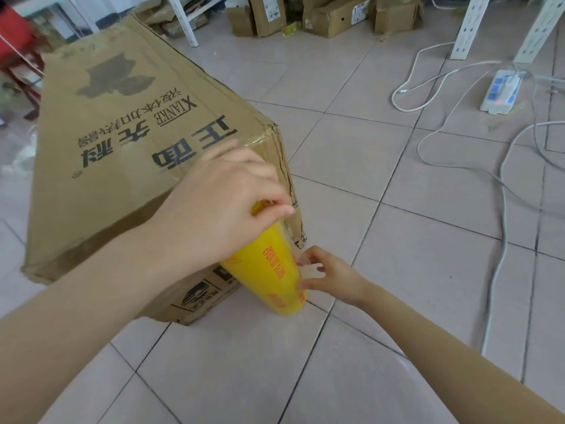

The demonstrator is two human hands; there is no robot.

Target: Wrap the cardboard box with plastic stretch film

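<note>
A large worn cardboard box [122, 142] with black printed characters lies on the tiled floor. A yellow roll of stretch film [269, 270] stands almost upright against the box's near right corner. My left hand [220, 203] grips the top end of the roll. My right hand [327, 276] is low at the roll's right side, fingers pinching the loose clear film edge near the box corner. The box's lower corner is hidden behind the roll.
A white power strip [501, 90] and several cables [501, 191] trail over the floor at the right. Cardboard boxes [330, 13] stand along the back wall. White rack legs [464, 26] stand at the far right, a red stool [15, 50] at the far left.
</note>
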